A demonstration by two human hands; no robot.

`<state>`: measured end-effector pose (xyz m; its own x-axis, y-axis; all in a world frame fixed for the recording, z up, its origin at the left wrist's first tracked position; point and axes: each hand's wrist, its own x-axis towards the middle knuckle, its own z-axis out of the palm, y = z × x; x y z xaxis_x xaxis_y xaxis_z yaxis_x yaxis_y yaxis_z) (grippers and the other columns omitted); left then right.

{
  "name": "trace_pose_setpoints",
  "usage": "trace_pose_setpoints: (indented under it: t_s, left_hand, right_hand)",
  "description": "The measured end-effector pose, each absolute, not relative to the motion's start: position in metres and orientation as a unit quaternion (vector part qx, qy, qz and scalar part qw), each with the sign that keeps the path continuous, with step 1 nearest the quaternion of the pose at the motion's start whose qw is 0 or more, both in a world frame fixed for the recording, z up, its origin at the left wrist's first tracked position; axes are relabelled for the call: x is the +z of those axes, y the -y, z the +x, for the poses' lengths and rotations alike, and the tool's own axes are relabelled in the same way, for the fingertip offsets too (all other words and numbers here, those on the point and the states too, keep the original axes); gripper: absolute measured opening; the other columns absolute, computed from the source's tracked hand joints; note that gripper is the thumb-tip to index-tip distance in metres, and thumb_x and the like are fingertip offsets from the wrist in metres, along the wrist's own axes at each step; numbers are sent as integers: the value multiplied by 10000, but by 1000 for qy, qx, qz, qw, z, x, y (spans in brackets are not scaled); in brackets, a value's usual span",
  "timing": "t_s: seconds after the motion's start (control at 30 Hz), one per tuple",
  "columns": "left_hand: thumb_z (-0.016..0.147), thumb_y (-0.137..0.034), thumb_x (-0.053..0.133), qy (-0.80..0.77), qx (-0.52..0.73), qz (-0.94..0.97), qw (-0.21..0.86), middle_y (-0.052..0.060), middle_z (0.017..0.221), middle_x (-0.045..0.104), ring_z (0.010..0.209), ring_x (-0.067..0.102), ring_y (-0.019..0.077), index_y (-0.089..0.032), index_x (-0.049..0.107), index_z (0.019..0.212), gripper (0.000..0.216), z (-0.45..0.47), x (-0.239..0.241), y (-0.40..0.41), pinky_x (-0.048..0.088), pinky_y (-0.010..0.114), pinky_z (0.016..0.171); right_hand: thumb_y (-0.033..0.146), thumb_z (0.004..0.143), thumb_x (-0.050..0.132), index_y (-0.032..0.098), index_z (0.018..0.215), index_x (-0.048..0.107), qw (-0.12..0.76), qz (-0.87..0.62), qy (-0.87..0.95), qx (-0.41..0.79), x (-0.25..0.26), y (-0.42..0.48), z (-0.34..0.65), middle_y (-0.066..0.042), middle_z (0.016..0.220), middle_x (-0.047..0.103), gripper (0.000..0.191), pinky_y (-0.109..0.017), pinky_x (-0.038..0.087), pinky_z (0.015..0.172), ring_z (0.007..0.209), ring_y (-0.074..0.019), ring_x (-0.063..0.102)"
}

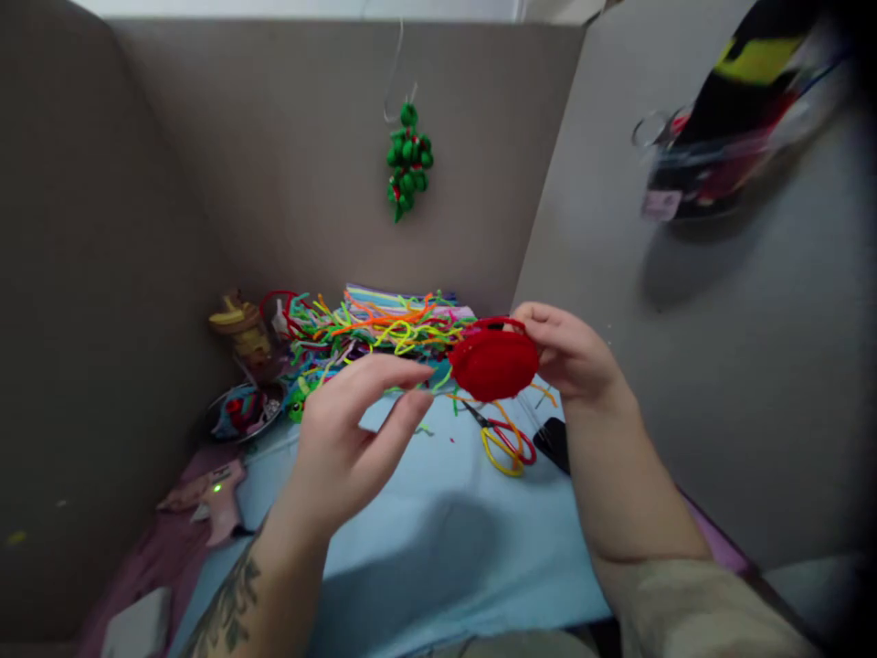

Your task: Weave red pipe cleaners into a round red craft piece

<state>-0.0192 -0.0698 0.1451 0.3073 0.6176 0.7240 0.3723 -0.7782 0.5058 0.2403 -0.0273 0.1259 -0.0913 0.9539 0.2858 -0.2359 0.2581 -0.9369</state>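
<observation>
Where the purple cloth ends, down and left of the left hand (349,439), a pink glue gun (216,498) lies with a small green light on. Beyond that hand sits a tangled pile of multicoloured pipe cleaners (370,334), and a green beaded ornament (409,160) hangs on the grey wall above. The left hand is open and holds nothing, its fingers loosely spread and its fingertips just short of a red fuzzy disc (493,364). That disc is raised above the light blue mat (425,539), between the two hands. The right hand (572,352) pinches its right edge. Just below the disc lie scissors with red and yellow handles (507,443), with a flat black object (554,443) beside them under the right wrist.
</observation>
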Motion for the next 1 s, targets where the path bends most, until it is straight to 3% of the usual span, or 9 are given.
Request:
trace_pose_setpoints:
  t_s: [0.2,0.43,0.67,0.83,1.0]
  left_hand:
    - [828,-162,574,-276,509,808,115,33,928,682,877,620,153,-216,643,966,163,-28,151,70,486,273,790]
    - [847,-201,551,-291,503,801,143,27,805,644,781,592,145,-190,629,800,92,-20,148,50,471,270,724]
    - [854,-286,537,-319,518,783,132,31,811,649,783,587,155,-195,639,796,148,-29,160,78,474,282,739]
    - [839,-329,553,-345,523,769,131,33,800,655,756,585,151,-173,650,807,187,-37,169,88,463,265,708]
    - [849,-331,528,-358,513,757,187,16,751,632,657,557,123,-162,636,845,201,-39,152,77,429,226,601]
  right_hand:
    - [433,699,707,177,667,521,566,-323,569,501,131,40,218,4,644,532,318,-226,309,488,522,-93,422]
    - [409,772,648,179,709,513,551,-324,591,492,121,38,198,7,687,531,274,-220,318,525,567,-92,424]
    - [422,764,639,192,704,510,560,-332,605,458,134,55,182,4,693,531,270,-226,336,520,562,-96,419]
    - [417,783,611,212,714,467,642,-319,535,447,143,64,161,24,650,465,260,-227,362,519,548,-103,412]
    - [479,839,520,230,776,417,726,-326,472,380,109,67,125,21,705,460,276,-240,378,568,601,-119,409]
